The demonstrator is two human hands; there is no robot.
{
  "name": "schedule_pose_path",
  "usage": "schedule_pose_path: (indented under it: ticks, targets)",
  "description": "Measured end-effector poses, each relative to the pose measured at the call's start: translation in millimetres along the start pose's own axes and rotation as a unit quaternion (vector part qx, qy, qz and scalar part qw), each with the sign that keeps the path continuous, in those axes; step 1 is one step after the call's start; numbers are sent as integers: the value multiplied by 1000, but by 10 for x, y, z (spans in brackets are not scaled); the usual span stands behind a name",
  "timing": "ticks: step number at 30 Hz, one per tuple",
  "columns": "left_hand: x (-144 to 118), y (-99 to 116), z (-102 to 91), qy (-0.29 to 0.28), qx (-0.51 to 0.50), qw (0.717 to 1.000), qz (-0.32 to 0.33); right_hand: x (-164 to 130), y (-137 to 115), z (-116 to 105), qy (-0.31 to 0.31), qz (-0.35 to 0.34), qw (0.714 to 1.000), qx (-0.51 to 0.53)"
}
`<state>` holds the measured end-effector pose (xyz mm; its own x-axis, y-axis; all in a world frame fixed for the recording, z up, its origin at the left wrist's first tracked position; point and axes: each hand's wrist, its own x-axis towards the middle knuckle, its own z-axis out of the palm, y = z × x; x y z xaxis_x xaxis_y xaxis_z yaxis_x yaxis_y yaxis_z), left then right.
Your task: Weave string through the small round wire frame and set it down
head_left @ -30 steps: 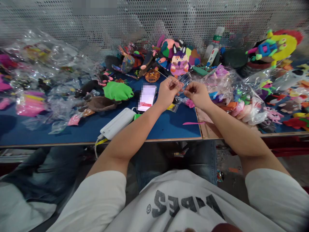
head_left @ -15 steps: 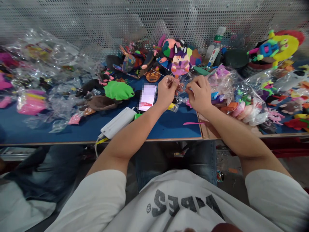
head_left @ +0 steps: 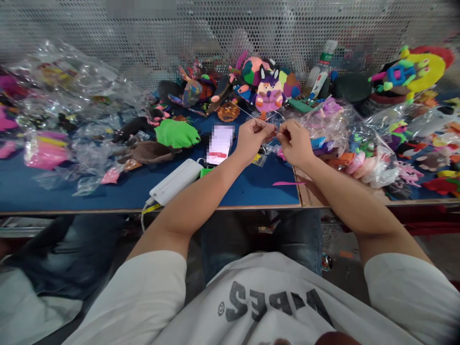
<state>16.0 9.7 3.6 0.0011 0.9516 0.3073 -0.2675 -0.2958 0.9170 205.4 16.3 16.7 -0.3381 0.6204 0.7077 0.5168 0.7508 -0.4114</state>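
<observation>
My left hand (head_left: 254, 136) is closed in a pinch on a thin pale strand (head_left: 242, 109), like a wire or thin stick, which slants up and left past the fingers. Close to its fingertips, my right hand (head_left: 295, 141) is also closed in a pinch; whatever lies between its fingers is too small to make out. Just behind both hands stands a purple and cream clay animal figure (head_left: 269, 91) with dark pointed ears. A thin pale curve shows below that figure, above the fingers. Under the hands sits a small clear packet (head_left: 259, 159) with something yellow, partly covered.
A lit phone (head_left: 220, 143) and a white power bank (head_left: 176, 182) with a cable lie left of my forearm. A pink clay knife (head_left: 288, 183) rests near the front edge. Bagged clay pieces (head_left: 46, 151) crowd both sides; a bottle (head_left: 323, 62) stands behind.
The fingers of both hands have shifted slightly, with the fingertips now nearer each other. The pale strand has swung to a steeper slant. Things on the table stay put.
</observation>
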Motion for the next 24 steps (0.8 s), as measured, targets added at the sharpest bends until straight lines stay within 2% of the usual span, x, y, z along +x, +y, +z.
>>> schedule_pose_path:
  ticks: [4, 8, 17, 20, 24]
  targets:
    - [15, 33, -4, 12, -41, 999, -24, 7, 4, -2, 5, 5, 1000, 7]
    - [21, 46, -1, -3, -64, 998, -19, -5, -3, 7, 0, 1, 1000, 9]
    - [32, -65, -6, 8, -11, 1000, -10, -11, -78, 37, -2, -5, 996, 85]
    - [36, -12, -8, 10, -18, 1000, -14, -1, -99, 25, 9, -16, 994, 106]
    - [3, 151, 18, 28, -84, 995, -41, -4, -85, 32, 44, -38, 990, 131]
